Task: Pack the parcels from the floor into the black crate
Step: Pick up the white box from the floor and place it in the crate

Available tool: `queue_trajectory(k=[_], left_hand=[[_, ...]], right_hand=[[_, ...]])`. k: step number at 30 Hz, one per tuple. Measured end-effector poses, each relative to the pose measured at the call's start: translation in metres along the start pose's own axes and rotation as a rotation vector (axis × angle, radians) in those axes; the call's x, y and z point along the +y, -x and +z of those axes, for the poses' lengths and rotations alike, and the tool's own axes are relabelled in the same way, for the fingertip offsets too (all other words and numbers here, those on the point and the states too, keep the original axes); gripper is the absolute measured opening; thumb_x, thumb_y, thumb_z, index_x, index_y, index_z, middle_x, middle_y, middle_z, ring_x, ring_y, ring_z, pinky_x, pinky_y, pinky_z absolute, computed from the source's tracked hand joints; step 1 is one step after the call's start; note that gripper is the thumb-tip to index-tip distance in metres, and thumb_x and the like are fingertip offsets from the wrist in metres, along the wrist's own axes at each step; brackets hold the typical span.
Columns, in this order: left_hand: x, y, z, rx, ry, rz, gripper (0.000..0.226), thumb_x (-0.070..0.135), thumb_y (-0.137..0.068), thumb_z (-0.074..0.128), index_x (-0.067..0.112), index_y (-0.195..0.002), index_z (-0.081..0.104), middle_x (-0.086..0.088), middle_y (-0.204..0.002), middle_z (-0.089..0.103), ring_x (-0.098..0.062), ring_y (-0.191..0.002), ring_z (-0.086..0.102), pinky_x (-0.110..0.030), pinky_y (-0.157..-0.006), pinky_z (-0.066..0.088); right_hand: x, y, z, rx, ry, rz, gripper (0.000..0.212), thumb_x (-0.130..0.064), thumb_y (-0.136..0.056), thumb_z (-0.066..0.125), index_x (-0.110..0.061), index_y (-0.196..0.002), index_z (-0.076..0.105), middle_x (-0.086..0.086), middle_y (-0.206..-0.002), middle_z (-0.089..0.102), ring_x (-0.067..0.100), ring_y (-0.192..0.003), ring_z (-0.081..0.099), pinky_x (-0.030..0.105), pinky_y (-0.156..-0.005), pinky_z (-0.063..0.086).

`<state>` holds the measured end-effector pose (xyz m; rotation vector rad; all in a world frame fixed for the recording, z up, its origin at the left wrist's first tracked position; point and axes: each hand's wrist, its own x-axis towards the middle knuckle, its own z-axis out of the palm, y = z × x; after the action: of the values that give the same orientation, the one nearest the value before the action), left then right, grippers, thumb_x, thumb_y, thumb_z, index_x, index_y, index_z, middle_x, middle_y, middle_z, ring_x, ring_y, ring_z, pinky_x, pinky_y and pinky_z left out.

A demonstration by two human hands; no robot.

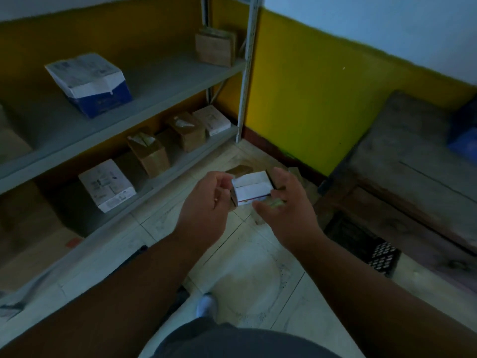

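At mid-frame, above the tiled floor (247, 267), we are holding one small white parcel (251, 188) between our two hands. Our left hand (206, 202) is curling its fingers loosely against the parcel's left end, and our right hand (286, 202) is cupping the right end, with the thumb lying under the lower edge; both grips are half closed around that single box. Whether either grip is pressing firmly, we cannot tell.

Just past the parcel, toward twelve o'clock, we are seeing brownish parcels (241, 169) lying on the floor, mostly hidden by our hands, so we cannot count them. Toward four o'clock one black crate (371, 250) is sitting on the floor, tucked against a dark wooden table (413, 161); its perforated wall is showing, and its inside is too dark to read. One blue object (464, 135) is resting on that table at three o'clock.

Toward ten o'clock a grey shelf unit (165, 81) is standing along the yellow wall (304, 99). Its upper board is carrying two boxes: one blue and white box (90, 83) and one brown box (215, 46). Its lower board is carrying four boxes in a row: two white ones at the ends (107, 184) and two brown ones (149, 153) between them.

At six o'clock one white shoe (205, 304) is showing below our arms.
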<state>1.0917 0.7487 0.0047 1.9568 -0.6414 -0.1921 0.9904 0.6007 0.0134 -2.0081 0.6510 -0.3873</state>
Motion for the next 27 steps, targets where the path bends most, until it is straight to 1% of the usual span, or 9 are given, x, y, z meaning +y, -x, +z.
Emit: queue_trajectory(k=[3,6,10,14,17,20,23,25,27], left_hand=[[-0.012,-0.053,-0.008,-0.068,0.018,-0.006,0.021,0.028,-0.092,0.047,0.043,-0.106,0.052,0.015,-0.101,0.062,0.002,-0.069,0.055,-0.023,-0.058,0.043],[-0.020,-0.102,-0.012,-0.121,0.012,-0.003,0.027,0.020,-0.095,0.052,0.044,-0.105,0.051,0.018,-0.103,0.060,0.001,-0.082,0.059,-0.029,-0.068,0.052],[-0.030,-0.164,0.003,-0.163,0.022,-0.033,0.025,0.022,-0.095,0.056,0.043,-0.108,0.052,0.021,-0.103,0.059,0.004,-0.089,0.058,-0.035,-0.077,0.057],[-0.037,-0.229,0.036,-0.235,0.043,-0.033,0.023,0.034,-0.090,0.053,0.043,-0.111,0.053,0.020,-0.104,0.060,0.006,-0.090,0.059,-0.030,-0.078,0.055],[-0.043,-0.292,0.064,-0.293,0.010,-0.036,0.025,0.025,-0.093,0.058,0.037,-0.113,0.055,0.020,-0.105,0.059,0.012,-0.091,0.056,-0.024,-0.077,0.049],[-0.048,-0.359,0.083,-0.310,-0.060,-0.036,0.026,0.021,-0.093,0.059,0.040,-0.111,0.053,0.021,-0.105,0.058,0.016,-0.092,0.052,-0.019,-0.069,0.042],[-0.055,-0.420,0.103,-0.313,-0.090,-0.047,0.026,0.023,-0.094,0.058,0.041,-0.111,0.050,0.022,-0.105,0.057,0.014,-0.092,0.052,-0.017,-0.066,0.041],[-0.065,-0.455,0.119,-0.334,-0.111,-0.061,0.025,0.023,-0.095,0.057,0.040,-0.112,0.051,0.022,-0.104,0.056,0.012,-0.090,0.053,-0.017,-0.066,0.043],[-0.082,-0.486,0.137,-0.366,-0.127,-0.079,0.025,0.021,-0.094,0.057,0.036,-0.114,0.053,0.021,-0.102,0.056,0.010,-0.087,0.054,-0.016,-0.069,0.044]], right_hand=[[-0.012,-0.043,0.012,0.006,-0.011,0.061,0.074,-0.024,-0.078,0.083,-0.030,-0.140,0.043,-0.003,-0.137,0.050,0.009,-0.115,0.057,0.039,-0.089,0.058],[-0.020,-0.084,0.019,0.048,-0.091,0.151,0.066,-0.024,-0.081,0.080,-0.031,-0.138,0.045,-0.004,-0.136,0.051,0.008,-0.113,0.058,0.041,-0.088,0.058],[-0.015,-0.138,0.021,0.081,-0.178,0.253,0.052,-0.028,-0.086,0.075,-0.028,-0.131,0.049,-0.005,-0.129,0.058,0.011,-0.106,0.064,0.044,-0.090,0.057],[0.001,-0.204,0.021,0.086,-0.210,0.283,0.055,-0.032,-0.087,0.074,-0.032,-0.134,0.046,-0.017,-0.121,0.052,-0.003,-0.100,0.057,0.026,-0.077,0.051],[0.019,-0.269,0.018,0.108,-0.273,0.307,0.055,-0.031,-0.088,0.073,-0.030,-0.136,0.047,-0.023,-0.110,0.052,-0.002,-0.097,0.058,0.021,-0.072,0.050],[0.034,-0.343,0.014,0.073,-0.338,0.337,0.053,-0.029,-0.089,0.071,-0.024,-0.137,0.048,-0.012,-0.117,0.054,0.005,-0.101,0.059,0.020,-0.069,0.050],[0.050,-0.415,0.019,0.073,-0.385,0.404,0.050,-0.032,-0.087,0.072,-0.023,-0.131,0.051,-0.002,-0.123,0.057,0.005,-0.097,0.060,0.013,-0.056,0.049],[0.063,-0.458,0.029,0.084,-0.376,0.456,0.050,-0.034,-0.086,0.073,-0.026,-0.130,0.051,-0.001,-0.124,0.057,0.004,-0.094,0.060,0.008,-0.046,0.045],[0.082,-0.492,0.042,0.127,-0.376,0.500,0.048,-0.033,-0.086,0.073,-0.028,-0.129,0.051,-0.004,-0.122,0.057,0.004,-0.090,0.059,0.006,-0.044,0.042]])
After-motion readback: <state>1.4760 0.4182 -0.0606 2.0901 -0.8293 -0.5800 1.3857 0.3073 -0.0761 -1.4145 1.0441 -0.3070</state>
